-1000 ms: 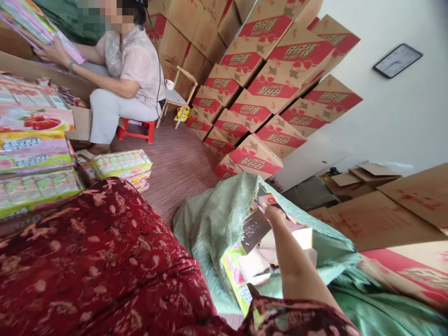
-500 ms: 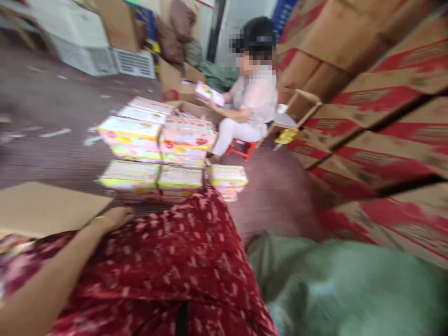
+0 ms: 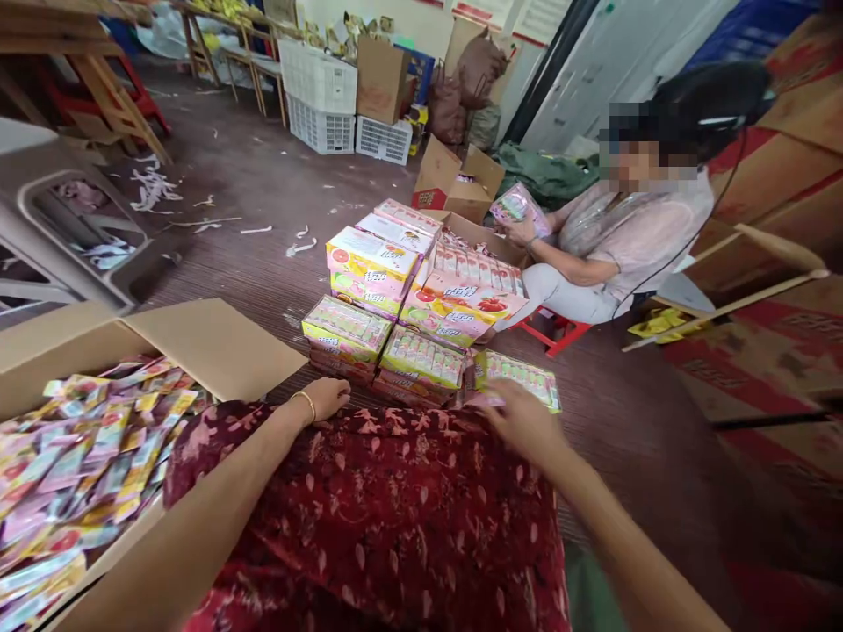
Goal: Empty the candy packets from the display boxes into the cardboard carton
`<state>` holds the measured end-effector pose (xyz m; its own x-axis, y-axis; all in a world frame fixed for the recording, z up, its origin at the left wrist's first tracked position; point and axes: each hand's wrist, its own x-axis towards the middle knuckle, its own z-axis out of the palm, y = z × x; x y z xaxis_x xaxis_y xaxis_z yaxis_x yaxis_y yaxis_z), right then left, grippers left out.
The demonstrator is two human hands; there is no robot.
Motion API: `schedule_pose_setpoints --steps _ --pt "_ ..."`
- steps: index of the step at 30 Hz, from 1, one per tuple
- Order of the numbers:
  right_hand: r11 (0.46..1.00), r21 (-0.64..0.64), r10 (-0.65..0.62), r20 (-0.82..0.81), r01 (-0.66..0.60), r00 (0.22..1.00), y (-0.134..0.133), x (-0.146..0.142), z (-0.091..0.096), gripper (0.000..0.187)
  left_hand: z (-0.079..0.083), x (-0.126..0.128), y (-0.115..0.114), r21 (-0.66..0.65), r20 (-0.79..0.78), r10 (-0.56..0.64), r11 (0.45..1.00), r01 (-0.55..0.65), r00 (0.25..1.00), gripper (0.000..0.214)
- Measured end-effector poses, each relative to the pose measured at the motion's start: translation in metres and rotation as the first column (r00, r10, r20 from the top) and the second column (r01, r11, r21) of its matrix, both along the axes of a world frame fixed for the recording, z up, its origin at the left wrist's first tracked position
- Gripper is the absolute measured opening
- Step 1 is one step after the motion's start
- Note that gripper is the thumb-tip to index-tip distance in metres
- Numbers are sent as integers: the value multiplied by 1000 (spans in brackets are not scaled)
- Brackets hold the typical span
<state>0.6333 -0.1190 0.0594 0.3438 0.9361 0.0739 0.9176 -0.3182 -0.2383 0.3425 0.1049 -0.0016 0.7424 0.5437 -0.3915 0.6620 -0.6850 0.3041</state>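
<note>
My left hand, with a gold-coloured bracelet at the wrist, rests at the edge of the dark red patterned cloth over my lap. Its fingers are curled in, and I see nothing in them. My right hand, slightly blurred, is at the other knee, its fingers closed on a small pink packet. Just beyond it lies a yellow-green display box of sachets, partly covered by the hand. More boxes of packed sachets stand in front of my knees, with pink fruit-printed boxes stacked behind them.
At my left stands an open carton full of loose sachets. A co-worker on a red stool holds a pink box. Cartons are piled at the right. White crates stand at the back.
The view has swung left, bringing the open carton of sachets in. My right hand has come into view beside the display boxes. My left hand stays by the knee.
</note>
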Motion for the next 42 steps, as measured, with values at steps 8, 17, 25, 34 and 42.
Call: schedule_pose_setpoints --steps 8,17,25,34,42 --pt "866 -501 25 63 10 998 173 23 -79 92 0 -16 14 -62 -31 120 991 -122 992 35" --pt "893 -450 81 217 26 973 178 37 -115 119 -8 27 19 -92 -13 53 994 -54 999 33" --pt "874 -483 204 278 -47 939 174 29 -126 125 -12 29 12 -110 -28 36 993 -39 999 35" --pt "897 -441 132 332 30 934 163 3 -126 117 -11 21 12 -116 -28 57 991 -60 998 35" --pt "947 -298 -58 212 121 976 117 -4 -107 103 -4 12 6 -144 -2 76 987 -76 997 35"
